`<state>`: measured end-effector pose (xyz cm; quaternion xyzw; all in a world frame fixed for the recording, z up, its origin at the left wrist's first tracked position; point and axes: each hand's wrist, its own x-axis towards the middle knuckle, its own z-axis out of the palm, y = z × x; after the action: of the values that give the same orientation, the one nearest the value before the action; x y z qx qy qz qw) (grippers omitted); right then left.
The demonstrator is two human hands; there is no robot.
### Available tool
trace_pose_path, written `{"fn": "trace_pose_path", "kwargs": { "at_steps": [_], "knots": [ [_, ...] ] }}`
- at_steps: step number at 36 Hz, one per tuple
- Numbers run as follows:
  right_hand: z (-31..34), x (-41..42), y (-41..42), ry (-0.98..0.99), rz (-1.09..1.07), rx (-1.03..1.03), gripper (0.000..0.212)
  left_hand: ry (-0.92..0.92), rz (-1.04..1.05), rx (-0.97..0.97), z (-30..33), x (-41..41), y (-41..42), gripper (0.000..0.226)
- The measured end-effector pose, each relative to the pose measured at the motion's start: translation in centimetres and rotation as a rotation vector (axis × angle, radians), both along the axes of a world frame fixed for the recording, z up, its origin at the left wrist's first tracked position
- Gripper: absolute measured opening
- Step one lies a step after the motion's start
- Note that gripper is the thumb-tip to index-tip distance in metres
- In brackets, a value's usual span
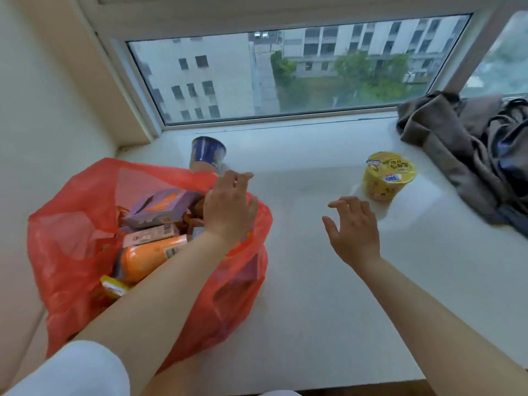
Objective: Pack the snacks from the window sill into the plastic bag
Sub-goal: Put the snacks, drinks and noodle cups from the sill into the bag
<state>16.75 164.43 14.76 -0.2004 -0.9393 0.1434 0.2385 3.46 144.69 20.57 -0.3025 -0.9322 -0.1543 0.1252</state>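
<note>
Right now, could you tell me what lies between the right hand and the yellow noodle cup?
Nothing: in the head view, only bare white sill separates the open right hand from the yellow noodle cup.

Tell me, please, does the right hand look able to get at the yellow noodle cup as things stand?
Probably yes. The right hand hovers open just short of the yellow noodle cup, with only bare window sill between them, and the grey clothing lies off to the side.
</note>
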Motion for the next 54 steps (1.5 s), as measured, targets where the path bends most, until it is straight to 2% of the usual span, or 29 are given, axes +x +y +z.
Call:
{"fn": "trace_pose_path", "kwargs": {
  "at_steps": [3,12,18,21,25,29,34,40,48,51,54],
  "knots": [
    [-0.2,0.4,5.5,-0.132,-0.084,-0.057,0.031,0.023,-0.027,0.012,0.4,0.0,4.8,0.04],
    [-1.3,-0.7,20.2,-0.476,-0.136,0.0,0.044,-0.118,-0.027,-0.134,-1.9,0.4,20.2,0.047],
    [-3.2,-2.8,27.0,-0.579,-0.125,-0.043,0.058,-0.249,0.023,-0.183,-5.8,-0.7,26.1,0.045],
    [-4.6,-4.1,29.6,-0.648,-0.132,-0.063,0.066,-0.309,0.046,-0.216,-8.0,-1.1,28.0,0.045],
    [-6.2,-6.2,32.1,-0.701,-0.134,-0.151,0.082,-0.452,0.091,-0.361,-12.2,-1.7,28.6,0.049],
    [-7.9,-8.1,33.7,-0.769,-0.123,-0.249,0.095,-0.609,0.136,-0.471,-16.3,-1.9,28.2,0.058],
    [-9.7,-9.9,34.9,-0.787,-0.114,-0.273,0.105,-0.766,0.22,-0.506,-19.7,-2.2,27.4,0.074],
    [-11.4,-10.0,34.7,-0.72,-0.035,-0.187,0.103,-0.887,0.259,-0.602,-22.5,-2.4,25.2,0.092],
    [-12.2,-9.0,32.3,-0.684,0.107,-0.102,0.093,-0.904,0.247,-0.568,-23.9,-2.4,24.1,0.104],
    [-12.5,-8.3,31.3,-0.661,0.187,-0.111,0.084,-0.9,0.238,-0.581,-23.9,-2.2,24.2,0.104],
    [-12.4,-8.0,30.5,-0.631,0.291,-0.134,0.064,-0.904,0.231,-0.585,-23.7,-2.3,24.1,0.104]
  ]
}}
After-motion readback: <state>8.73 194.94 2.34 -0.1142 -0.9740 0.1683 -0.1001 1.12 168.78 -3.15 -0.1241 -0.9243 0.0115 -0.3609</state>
